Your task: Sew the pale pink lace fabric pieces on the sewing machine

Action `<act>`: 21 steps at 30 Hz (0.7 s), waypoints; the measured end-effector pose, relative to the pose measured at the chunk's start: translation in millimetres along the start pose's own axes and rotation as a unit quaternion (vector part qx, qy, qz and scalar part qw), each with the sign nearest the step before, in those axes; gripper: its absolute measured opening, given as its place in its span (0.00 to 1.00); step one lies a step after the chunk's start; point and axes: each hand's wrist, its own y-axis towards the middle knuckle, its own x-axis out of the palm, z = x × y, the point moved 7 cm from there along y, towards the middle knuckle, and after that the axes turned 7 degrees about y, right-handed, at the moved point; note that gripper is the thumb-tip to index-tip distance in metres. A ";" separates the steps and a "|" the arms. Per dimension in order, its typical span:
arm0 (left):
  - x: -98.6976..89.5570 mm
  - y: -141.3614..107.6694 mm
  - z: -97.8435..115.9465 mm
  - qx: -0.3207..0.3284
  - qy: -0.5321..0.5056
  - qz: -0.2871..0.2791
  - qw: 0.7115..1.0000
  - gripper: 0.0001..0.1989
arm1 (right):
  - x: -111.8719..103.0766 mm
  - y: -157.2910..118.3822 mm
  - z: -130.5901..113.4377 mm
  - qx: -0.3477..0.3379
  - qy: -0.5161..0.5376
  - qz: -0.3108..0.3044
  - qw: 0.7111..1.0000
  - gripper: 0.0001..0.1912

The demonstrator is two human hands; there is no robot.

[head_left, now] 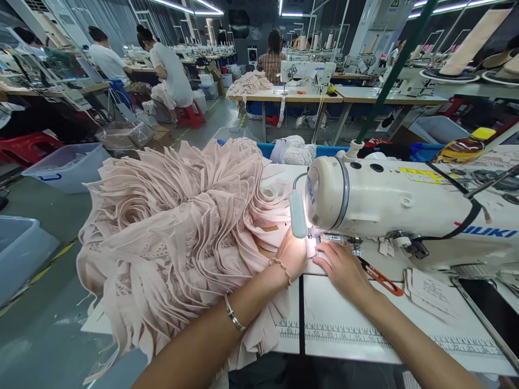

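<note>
My left hand rests beside the needle area of a white sewing machine, against the pale pink garment pieces. Its fingers are hidden by a small lamp and its glare. On the other side of the needle, my right hand lies with fingers stretched forward and thumb apart, the tips at a small strip of pink fabric by the presser foot. A large heap of ruffled pink garment pieces with lace covers the left of the table, touching my left forearm.
Orange-handled thread snips, paper slips and a phone lie right of my right hand. A ruler scale runs along the table's front edge. Behind the machine are a yellow-capped bottle and white lace rolls. Co-workers sit farther off.
</note>
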 end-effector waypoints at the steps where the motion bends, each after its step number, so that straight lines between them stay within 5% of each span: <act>1: -2.0 -3.4 -0.8 -0.015 0.037 -0.001 0.999 0.13 | 0.3 -0.1 0.8 0.003 0.002 0.000 1.000 0.15; 4: -8.2 -19.7 4.8 0.032 0.150 -0.036 0.987 0.07 | -0.3 -0.8 1.3 -0.003 0.000 0.011 1.000 0.15; 9: -15.8 -40.1 16.6 0.195 0.276 -0.085 0.938 0.15 | -3.6 -1.2 -4.6 -0.041 0.000 0.049 0.998 0.14; 16: -10.7 -26.9 9.6 0.231 0.235 -0.090 0.940 0.11 | -5.7 -2.3 -10.6 -0.036 0.005 0.052 0.998 0.14; 21: -4.5 -30.5 4.4 0.214 0.200 -0.092 0.952 0.10 | 7.1 -1.6 28.3 0.062 0.001 0.046 0.997 0.18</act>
